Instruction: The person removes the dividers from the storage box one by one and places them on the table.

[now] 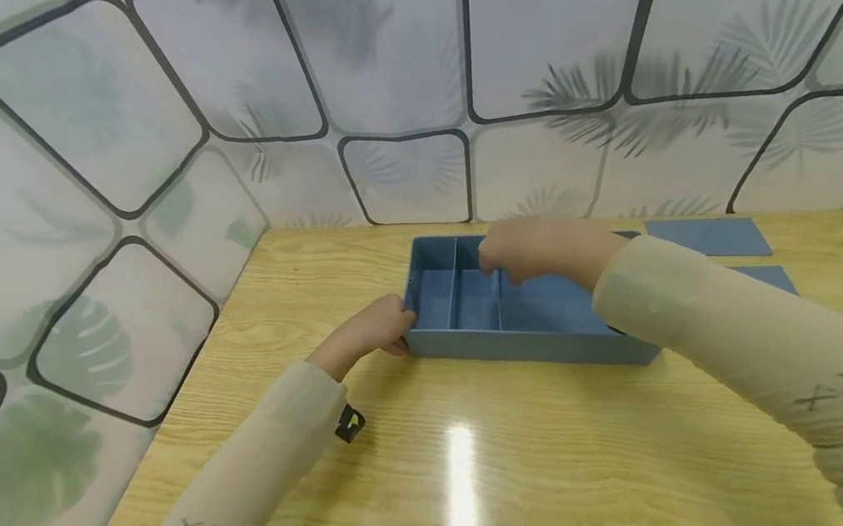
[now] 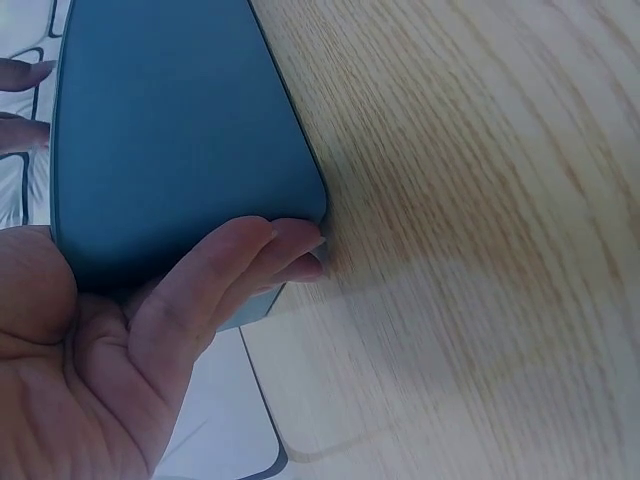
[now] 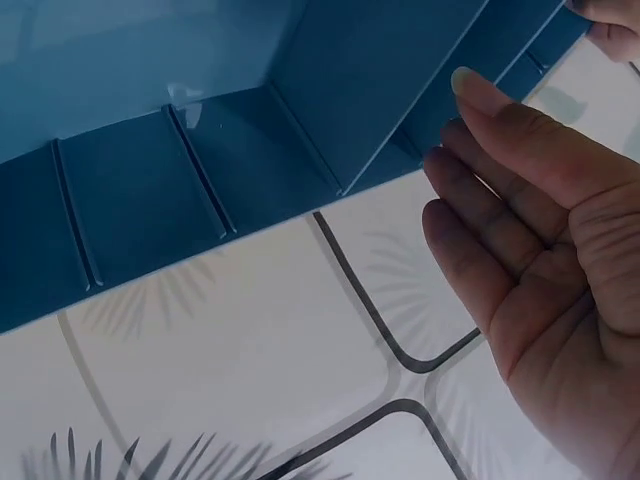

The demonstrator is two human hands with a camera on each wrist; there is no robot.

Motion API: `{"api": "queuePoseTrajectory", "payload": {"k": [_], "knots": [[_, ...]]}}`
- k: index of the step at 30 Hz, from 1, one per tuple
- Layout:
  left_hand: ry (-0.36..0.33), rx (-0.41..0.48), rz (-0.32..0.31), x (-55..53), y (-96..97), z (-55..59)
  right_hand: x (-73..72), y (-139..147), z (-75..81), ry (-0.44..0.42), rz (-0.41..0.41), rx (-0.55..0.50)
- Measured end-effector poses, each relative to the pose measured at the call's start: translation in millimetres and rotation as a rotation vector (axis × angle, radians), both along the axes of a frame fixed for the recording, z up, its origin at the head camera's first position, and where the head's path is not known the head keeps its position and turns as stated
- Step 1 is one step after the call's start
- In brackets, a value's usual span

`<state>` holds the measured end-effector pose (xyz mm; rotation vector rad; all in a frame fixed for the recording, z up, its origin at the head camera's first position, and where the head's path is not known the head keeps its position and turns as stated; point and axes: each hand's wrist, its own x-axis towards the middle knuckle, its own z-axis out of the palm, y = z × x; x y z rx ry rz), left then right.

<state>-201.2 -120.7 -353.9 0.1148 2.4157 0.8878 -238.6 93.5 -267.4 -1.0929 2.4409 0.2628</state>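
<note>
A long blue box without a lid lies on the table, with two upright dividers in its left part. My left hand grips its near left corner; the left wrist view shows the fingers bent around the end of the box. Over the second divider hovers my right hand. In the right wrist view the thumb and loosely bent fingers stand apart beside the divider, with nothing between them. Ribbed slots line the inner wall.
Two flat blue panels lie to the right on the wooden table, one farther back and one partly behind my right sleeve. A patterned wall covering rises along the table's back and left edges.
</note>
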Motion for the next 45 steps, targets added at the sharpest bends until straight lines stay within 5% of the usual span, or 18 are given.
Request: {"api": "queuePoseTrajectory", "payload": {"k": [16, 29, 45], "knots": [[0.005, -0.017, 0.002, -1.8, -0.8, -5.8, -7.0, -10, -26.0, -0.043, -0.028, 0.043], [0.002, -0.012, 0.02, -1.2, 1.2, -4.8, -2.8, -10, -49.5, 0.05, 0.029, 0.066], [0.01, -0.021, 0.03, -0.4, -1.0, -3.3, -5.0, -13, -53.0, 0.112, 0.09, 0.11]]}}
